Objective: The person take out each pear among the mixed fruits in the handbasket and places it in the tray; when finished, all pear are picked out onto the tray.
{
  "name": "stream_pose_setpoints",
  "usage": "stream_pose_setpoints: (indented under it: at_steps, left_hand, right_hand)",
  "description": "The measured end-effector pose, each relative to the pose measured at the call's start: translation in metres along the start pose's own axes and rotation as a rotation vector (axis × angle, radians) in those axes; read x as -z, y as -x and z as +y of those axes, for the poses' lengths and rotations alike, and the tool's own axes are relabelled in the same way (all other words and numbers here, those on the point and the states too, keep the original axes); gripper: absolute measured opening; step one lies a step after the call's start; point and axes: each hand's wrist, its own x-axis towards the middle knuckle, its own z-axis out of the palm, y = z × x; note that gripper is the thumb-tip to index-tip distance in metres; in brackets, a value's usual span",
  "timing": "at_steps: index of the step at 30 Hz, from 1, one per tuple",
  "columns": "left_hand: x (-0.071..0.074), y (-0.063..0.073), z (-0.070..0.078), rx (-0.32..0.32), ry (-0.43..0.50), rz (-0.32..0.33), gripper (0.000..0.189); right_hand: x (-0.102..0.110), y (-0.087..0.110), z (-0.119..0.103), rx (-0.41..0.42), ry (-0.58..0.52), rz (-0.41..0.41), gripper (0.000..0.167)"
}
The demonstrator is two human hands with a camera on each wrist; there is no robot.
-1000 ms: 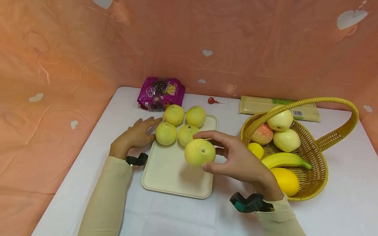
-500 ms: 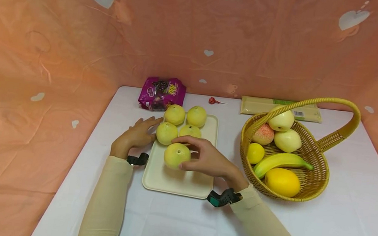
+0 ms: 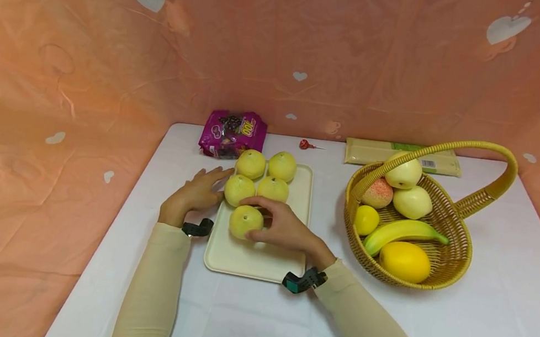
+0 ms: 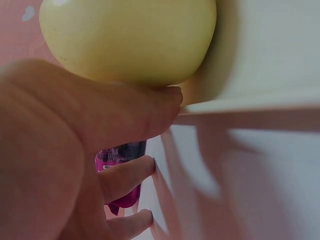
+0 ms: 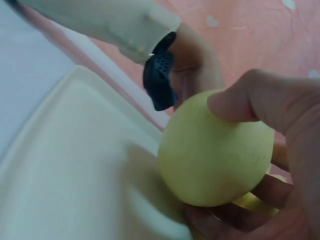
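Note:
My right hand (image 3: 290,227) holds a round yellow-green fruit (image 3: 245,222) between thumb and fingers, over the lower left part of a cream tray (image 3: 256,264). In the right wrist view, my thumb lies on top of this fruit (image 5: 210,155) and my fingers curl below it. Several like fruits (image 3: 250,164) stand in two rows on the tray's far half. My left hand (image 3: 194,193) rests at the tray's left edge with fingers stretched out. In the left wrist view, its thumb (image 4: 135,110) lies against one fruit (image 4: 130,37) beside the tray rim.
On the right, a wicker basket (image 3: 461,262) with a tall handle contains a banana (image 3: 403,232), a yellow mango-like fruit (image 3: 405,262) and other fruits. Along the back lie a purple snack bag (image 3: 232,133), a small red-headed stick (image 3: 306,144) and a pale flat package (image 3: 369,153).
My right hand has carried the fruit left and down from the tray's right side to its left part, near the front row. The left hand has stayed in place.

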Motion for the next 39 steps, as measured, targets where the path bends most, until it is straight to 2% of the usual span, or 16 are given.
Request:
stream_pose_setpoints:
  at_steps: [5, 10, 16, 25, 31, 35, 39]
  left_hand:
    - [0.0, -0.001, 0.0, -0.004, -0.015, -0.004, 0.07]
    - [0.0, -0.001, 0.0, -0.002, -0.018, -0.004, 0.07]
    - [-0.001, 0.0, 0.0, 0.0, -0.008, -0.013, 0.07]
    - [-0.001, 0.0, 0.0, -0.004, -0.011, -0.008, 0.069]
    - [-0.001, 0.0, 0.0, -0.011, -0.033, -0.004, 0.069]
    - [0.0, -0.001, 0.0, -0.005, -0.038, -0.007, 0.07]
    - [0.0, -0.001, -0.001, 0.008, -0.022, -0.015, 0.071]
  right_hand:
    - [-0.008, -0.004, 0.0, 0.041, 0.043, 0.03, 0.066]
    - [-0.015, -0.007, 0.001, 0.102, 0.152, 0.067, 0.066]
    - [-0.022, -0.008, 0.0, 0.106, 0.223, 0.101, 0.067]
    - [-0.03, -0.008, -0.006, 0.157, 0.325, 0.217, 0.059]
    - [-0.026, -0.004, -0.014, 0.188, 0.415, 0.252, 0.056]
    - [-0.015, 0.005, -0.025, 0.211, 0.394, 0.257, 0.056]
    - [0.001, 0.026, -0.039, 0.196, 0.258, 0.201, 0.058]
